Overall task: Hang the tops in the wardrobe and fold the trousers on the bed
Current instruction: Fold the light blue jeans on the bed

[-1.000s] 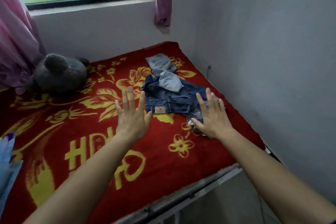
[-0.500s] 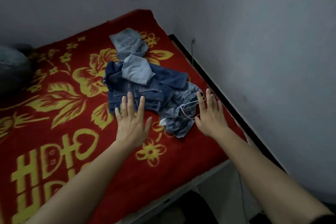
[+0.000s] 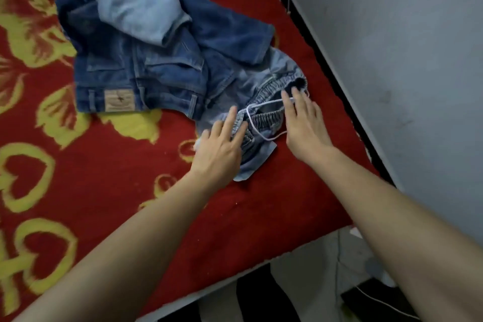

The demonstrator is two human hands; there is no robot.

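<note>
Two bare forearms reach over the near edge of the bed [image 3: 261, 217], which is covered by a red blanket [image 3: 104, 165] with yellow hearts and flowers. The left hand [image 3: 219, 149] lies flat, fingers spread, on the gathered waistband of the pale trousers [image 3: 264, 123], its grip open. Just beside it, the right hand [image 3: 303, 125] rests palm-down on the same waistband by the white drawstring [image 3: 261, 107], also open and holding nothing. Beyond them, touching the pale pair, dark blue jeans [image 3: 146, 70] lie crumpled with a leather patch showing. A lighter trouser leg [image 3: 136, 2] is draped over them. A grey wall [image 3: 392, 60] runs along the bed's right side.
</note>
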